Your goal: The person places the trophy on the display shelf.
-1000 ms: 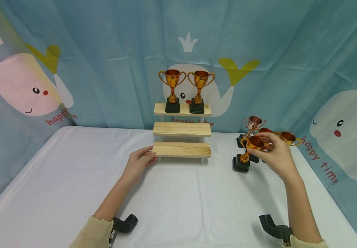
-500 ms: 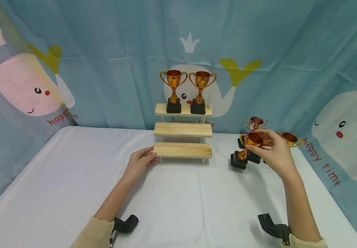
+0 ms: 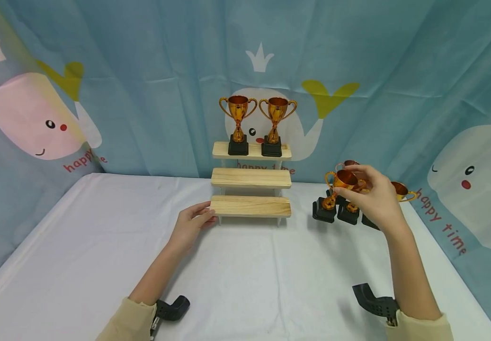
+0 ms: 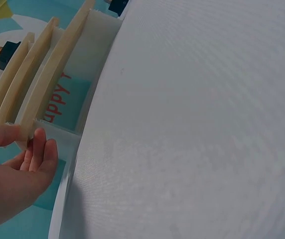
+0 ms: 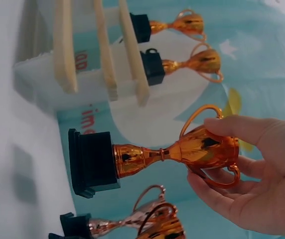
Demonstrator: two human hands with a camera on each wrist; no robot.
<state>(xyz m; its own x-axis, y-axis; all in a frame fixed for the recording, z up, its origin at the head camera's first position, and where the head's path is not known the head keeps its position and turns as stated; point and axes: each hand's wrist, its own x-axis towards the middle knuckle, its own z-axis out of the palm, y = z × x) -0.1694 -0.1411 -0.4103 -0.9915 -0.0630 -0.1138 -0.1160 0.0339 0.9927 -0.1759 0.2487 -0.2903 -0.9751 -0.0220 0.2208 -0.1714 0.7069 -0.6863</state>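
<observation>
My right hand (image 3: pixel 377 199) holds a gold trophy (image 5: pixel 202 148) by its cup, thumb on one side and fingers on the other. The trophy's black base (image 5: pixel 93 162) hangs over the white cloth, in front of the other trophies. A three-step wooden display stand (image 3: pixel 250 206) with pale side panels stands at the middle. My left hand (image 3: pixel 190 228) grips the left end of its lowest step, thumb on top and fingers at the side panel, as the left wrist view shows. On the top step stand two upright gold trophies, the left one (image 3: pixel 238 108) and the right one (image 3: pixel 277 110).
Behind the right hand stand more trophies: a rose-coloured one (image 5: pixel 137 219) and gold ones, partly hidden, including one at the far right (image 3: pixel 400 190). A white cloth (image 3: pixel 245 279) covers the table. A blue printed curtain (image 3: pixel 151 94) hangs close behind the stand.
My right hand has lifted the gold trophy and carried it slightly left and back. Black bases behind it now show more. My left hand stays on the stand.
</observation>
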